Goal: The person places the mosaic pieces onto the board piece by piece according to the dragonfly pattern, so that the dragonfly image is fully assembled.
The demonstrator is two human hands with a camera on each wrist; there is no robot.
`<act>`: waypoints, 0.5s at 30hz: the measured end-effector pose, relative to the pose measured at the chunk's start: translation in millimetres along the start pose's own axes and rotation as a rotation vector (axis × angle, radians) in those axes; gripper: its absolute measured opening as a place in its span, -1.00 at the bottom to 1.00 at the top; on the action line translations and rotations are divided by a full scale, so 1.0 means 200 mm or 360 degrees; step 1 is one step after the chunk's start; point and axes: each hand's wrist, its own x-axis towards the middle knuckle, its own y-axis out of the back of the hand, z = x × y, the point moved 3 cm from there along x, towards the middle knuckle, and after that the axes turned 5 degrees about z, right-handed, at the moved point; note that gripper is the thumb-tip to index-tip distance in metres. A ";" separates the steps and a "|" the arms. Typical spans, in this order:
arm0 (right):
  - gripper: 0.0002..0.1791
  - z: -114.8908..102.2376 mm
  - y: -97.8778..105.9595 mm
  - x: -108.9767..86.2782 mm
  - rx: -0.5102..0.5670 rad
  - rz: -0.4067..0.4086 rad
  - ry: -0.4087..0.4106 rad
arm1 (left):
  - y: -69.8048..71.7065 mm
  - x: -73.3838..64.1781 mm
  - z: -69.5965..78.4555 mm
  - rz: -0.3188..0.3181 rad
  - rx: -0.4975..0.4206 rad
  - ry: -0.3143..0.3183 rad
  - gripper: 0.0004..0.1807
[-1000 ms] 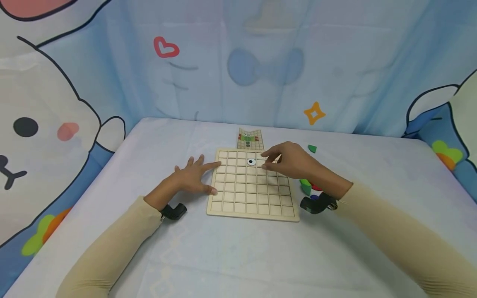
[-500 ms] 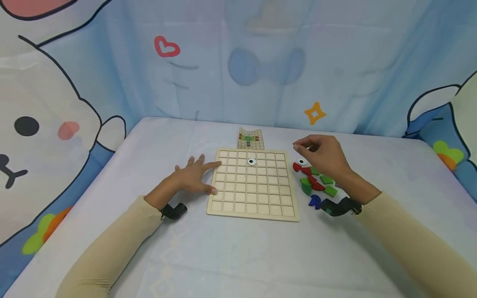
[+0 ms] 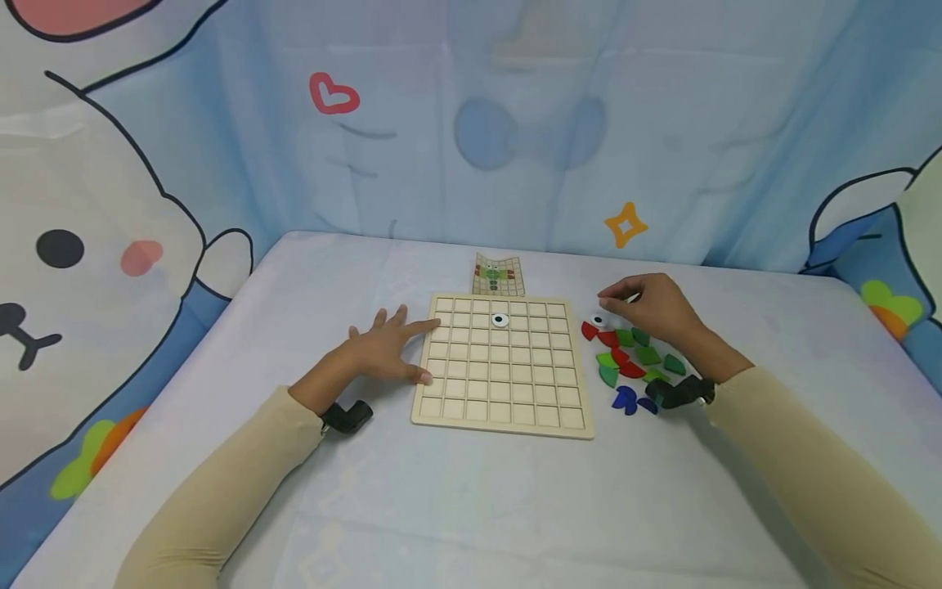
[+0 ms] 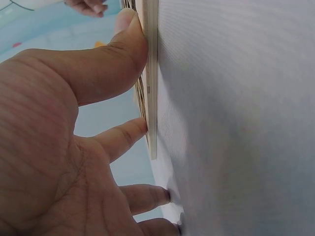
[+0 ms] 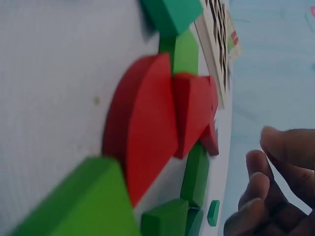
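My left hand lies at the left edge of a pale wooden grid board. Its thumb and index finger touch the rim, the other fingers spread on the cloth, as the left wrist view shows. One round white eye piece with a black pupil sits in an upper cell of the board. My right hand hovers right of the board, loosely bent, with nothing visible between thumb and fingers. Just below its fingertips lies a second eye piece. Red pieces and green pieces lie under this hand.
A small picture card with a coloured grid figure lies behind the board. Blue pieces lie at the near end of the loose pile. A printed curtain hangs behind the white-covered table.
My right hand has moved right, from above the board to over the loose pieces, and the far eye piece there is now partly uncovered. My left hand stays at the board's edge.
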 end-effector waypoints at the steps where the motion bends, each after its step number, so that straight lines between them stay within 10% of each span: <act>1: -0.64 0.01 0.00 0.01 -0.0008 -0.0060 0.0012 | 0.00 0.00 0.00 -0.0001 0.0001 0.0002 0.01; 15: -0.60 0.12 -0.03 0.06 0.0032 -0.0416 0.0038 | 0.01 -0.01 0.01 -0.0006 0.0012 0.0023 0.00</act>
